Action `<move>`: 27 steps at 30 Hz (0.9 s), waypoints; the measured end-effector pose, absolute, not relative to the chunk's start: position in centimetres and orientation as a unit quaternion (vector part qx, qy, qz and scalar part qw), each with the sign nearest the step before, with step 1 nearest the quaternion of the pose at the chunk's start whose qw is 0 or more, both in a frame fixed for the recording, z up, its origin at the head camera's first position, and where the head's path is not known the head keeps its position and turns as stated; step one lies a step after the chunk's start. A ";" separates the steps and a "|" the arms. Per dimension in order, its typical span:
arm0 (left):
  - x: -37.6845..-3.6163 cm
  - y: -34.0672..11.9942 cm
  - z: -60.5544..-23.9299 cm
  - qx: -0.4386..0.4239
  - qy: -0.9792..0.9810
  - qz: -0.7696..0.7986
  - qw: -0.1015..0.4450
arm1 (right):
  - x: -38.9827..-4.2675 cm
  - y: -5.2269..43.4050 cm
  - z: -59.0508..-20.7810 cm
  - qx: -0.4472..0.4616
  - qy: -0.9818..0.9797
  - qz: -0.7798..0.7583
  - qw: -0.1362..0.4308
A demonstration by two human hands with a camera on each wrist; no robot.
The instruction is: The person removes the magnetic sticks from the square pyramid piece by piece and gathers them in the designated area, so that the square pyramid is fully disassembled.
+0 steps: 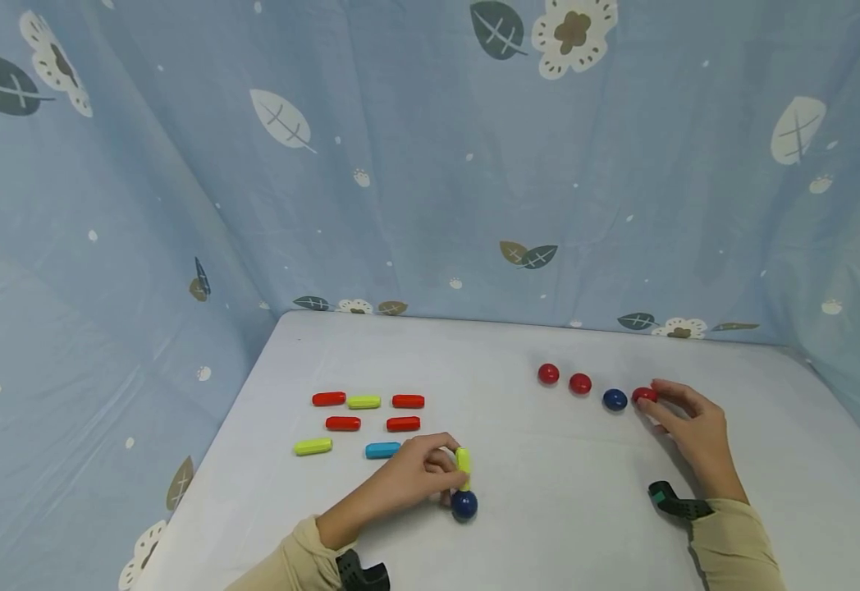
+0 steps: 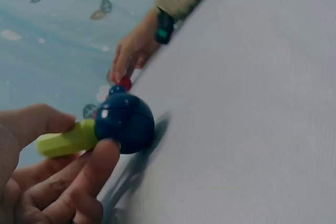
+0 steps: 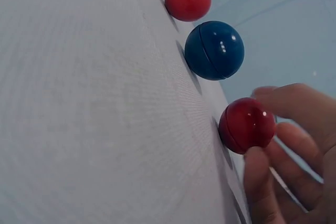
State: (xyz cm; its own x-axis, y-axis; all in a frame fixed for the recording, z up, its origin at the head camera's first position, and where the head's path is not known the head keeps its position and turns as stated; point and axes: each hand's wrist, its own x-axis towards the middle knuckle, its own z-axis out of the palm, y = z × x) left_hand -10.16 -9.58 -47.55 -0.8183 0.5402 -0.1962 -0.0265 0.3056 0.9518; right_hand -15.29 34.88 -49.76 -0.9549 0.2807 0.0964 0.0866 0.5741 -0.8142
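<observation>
My left hand [image 1: 421, 469] pinches a yellow-green rod [image 1: 463, 461] between thumb and fingers. A dark blue ball [image 2: 125, 123] sits on the rod's end, held just over the white table in the left wrist view. Over on the right, my right hand [image 1: 696, 427] has its thumb and fingertips around a red ball [image 3: 247, 126]. That ball is at the table surface, beside a second blue ball [image 3: 214, 51]. Two more red balls, one nearer [image 1: 580, 383] and one farther left [image 1: 548, 374], continue the row.
Left of my left hand lie several short rods: red ones [image 1: 343, 423], yellow-green ones [image 1: 313, 446] and a blue one [image 1: 382, 451] close by the hand. The white table [image 1: 519, 460] ends at a patterned blue curtain [image 1: 430, 180] behind and on the left.
</observation>
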 end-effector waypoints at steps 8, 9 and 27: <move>-10.3 -9.7 -47.9 0.164 0.766 0.581 0.221 | -15.4 34.1 -48.4 -0.114 -0.844 0.495 0.169; -10.2 -9.7 -47.9 0.171 0.779 0.565 0.210 | -15.4 33.8 -48.3 -0.113 -0.837 0.506 0.177; -9.5 -9.2 -47.4 0.249 0.872 0.413 0.083 | -13.5 18.6 -48.5 0.263 -0.758 0.577 -0.151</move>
State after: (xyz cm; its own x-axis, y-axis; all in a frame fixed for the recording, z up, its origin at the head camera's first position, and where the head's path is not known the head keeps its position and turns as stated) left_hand -9.54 -9.24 -47.40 -0.8620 0.5033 0.0609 0.3661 0.5348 0.7615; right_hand -13.47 18.62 -48.52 -0.8163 -0.5727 0.0747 -0.2242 0.1951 -0.9548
